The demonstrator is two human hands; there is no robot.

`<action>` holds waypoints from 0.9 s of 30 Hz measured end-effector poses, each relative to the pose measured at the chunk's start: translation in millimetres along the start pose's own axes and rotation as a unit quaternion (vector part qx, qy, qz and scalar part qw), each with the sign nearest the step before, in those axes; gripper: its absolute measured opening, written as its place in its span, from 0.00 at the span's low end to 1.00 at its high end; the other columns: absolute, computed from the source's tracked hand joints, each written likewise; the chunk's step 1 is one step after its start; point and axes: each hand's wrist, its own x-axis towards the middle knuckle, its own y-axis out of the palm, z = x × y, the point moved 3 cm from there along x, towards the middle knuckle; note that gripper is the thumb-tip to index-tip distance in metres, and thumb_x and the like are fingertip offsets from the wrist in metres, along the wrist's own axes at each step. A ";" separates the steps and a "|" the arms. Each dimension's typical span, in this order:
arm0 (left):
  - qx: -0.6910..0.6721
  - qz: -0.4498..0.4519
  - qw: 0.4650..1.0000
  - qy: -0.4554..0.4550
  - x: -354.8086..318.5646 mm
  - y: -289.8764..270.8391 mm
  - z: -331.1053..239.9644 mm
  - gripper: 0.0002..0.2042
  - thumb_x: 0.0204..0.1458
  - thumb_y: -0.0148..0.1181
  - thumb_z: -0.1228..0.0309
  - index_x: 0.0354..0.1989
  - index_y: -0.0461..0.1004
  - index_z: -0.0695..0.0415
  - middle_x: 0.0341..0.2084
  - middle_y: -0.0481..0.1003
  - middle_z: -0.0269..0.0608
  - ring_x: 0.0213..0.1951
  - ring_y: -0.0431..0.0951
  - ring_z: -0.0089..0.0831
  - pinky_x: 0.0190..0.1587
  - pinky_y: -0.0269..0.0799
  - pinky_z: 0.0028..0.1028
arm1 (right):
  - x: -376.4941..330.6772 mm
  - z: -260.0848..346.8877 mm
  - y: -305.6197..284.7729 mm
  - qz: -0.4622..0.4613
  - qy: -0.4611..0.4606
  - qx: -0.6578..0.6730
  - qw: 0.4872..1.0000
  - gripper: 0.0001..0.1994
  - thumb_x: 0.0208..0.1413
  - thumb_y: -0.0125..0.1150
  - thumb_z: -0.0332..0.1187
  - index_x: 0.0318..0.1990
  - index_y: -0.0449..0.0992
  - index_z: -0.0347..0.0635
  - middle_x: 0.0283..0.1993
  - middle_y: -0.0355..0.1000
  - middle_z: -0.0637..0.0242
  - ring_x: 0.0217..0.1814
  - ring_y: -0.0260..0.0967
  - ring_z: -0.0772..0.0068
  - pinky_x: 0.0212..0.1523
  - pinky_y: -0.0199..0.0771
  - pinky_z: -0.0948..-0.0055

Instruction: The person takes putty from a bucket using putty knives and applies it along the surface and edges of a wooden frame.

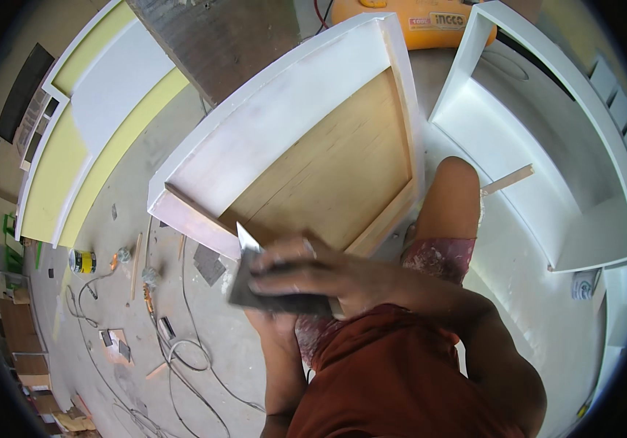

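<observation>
Our right hand (306, 274) is clamped flat on a sandpaper sheet (255, 281) just below the drawer box (306, 160); left hand's hidden, can't tell. Pressing hard could probably scuff through the white paint.

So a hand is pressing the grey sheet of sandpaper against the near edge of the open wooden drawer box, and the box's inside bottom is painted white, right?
Not quite. The hand does press the grey sheet of sandpaper against the near edge of the open wooden drawer box, but the head view shows its inside bottom is bare tan wood; only the frame walls are painted white.
</observation>
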 end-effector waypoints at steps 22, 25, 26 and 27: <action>-0.135 0.008 0.968 -0.210 -21.0 -16.6 26.0 0.21 0.65 0.46 0.56 0.57 0.67 0.59 0.48 0.75 0.42 0.49 0.76 0.36 0.52 0.72 0.37 | 9.7 -172.1 -230.3 -0.286 0.256 -0.445 0.809 0.21 0.60 0.49 0.33 0.59 0.64 0.35 0.58 0.65 0.39 0.61 0.61 0.35 0.62 0.61 0.52; -0.144 -0.005 0.965 -0.220 -27.1 -29.4 31.9 0.21 0.65 0.46 0.56 0.57 0.66 0.59 0.48 0.74 0.42 0.49 0.76 0.36 0.52 0.71 0.37 | 18.0 -170.2 -209.3 -0.260 0.260 -0.502 0.783 0.23 0.57 0.53 0.31 0.61 0.63 0.36 0.57 0.64 0.41 0.56 0.63 0.37 0.59 0.64 0.50; -0.150 -0.018 0.963 -0.221 -28.6 -33.2 33.9 0.20 0.65 0.46 0.56 0.57 0.66 0.58 0.49 0.74 0.41 0.49 0.76 0.36 0.52 0.71 0.37 | 20.9 -168.8 -198.8 -0.238 0.264 -0.527 0.772 0.26 0.55 0.55 0.30 0.62 0.62 0.37 0.56 0.63 0.42 0.54 0.64 0.37 0.58 0.66 0.50; -0.151 -0.018 0.963 -0.224 -29.1 -35.2 36.2 0.20 0.65 0.46 0.56 0.57 0.66 0.58 0.49 0.74 0.41 0.49 0.76 0.36 0.52 0.71 0.37 | 22.2 -166.0 -188.6 -0.237 0.265 -0.529 0.771 0.26 0.55 0.55 0.30 0.62 0.62 0.37 0.56 0.63 0.42 0.54 0.64 0.37 0.58 0.66 0.50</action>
